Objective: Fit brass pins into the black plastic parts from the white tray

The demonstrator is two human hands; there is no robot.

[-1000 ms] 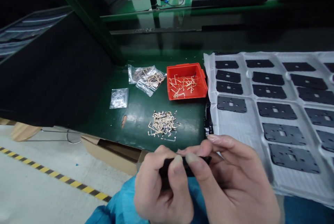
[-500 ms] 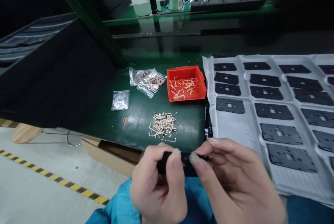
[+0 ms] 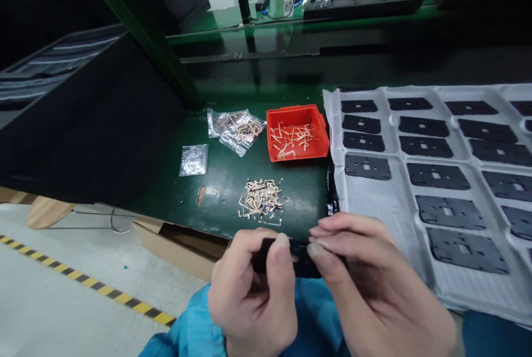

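Observation:
A thin black plate [image 3: 305, 264] is held low in front of me, mostly hidden by my fingers. My left hand [image 3: 257, 293] is closed round its left end, with the thumb pressed along the near face. At the right end is my right hand [image 3: 369, 285], its thumb on the plate and its fingers bent just above. Whether a small part lies between those fingertips I cannot make out. Just beyond the hands, a loose pile of small beige flex strips [image 3: 262, 199] lies on the green table [image 3: 224, 213].
A red bin [image 3: 322, 146] holds more beige strips. Left of it lie clear bags [image 3: 239, 128] of strips and a smaller clear bag [image 3: 194, 159]. On the right, a white tray [image 3: 366, 202] carries rows of black plates [image 3: 451, 213]. An open cardboard box [image 3: 174, 251] stands below the table edge.
My right hand's fingertips have shifted slightly right along the black plate, and its fingers have lifted a little. The left hand keeps its grip. The view has shifted slightly.

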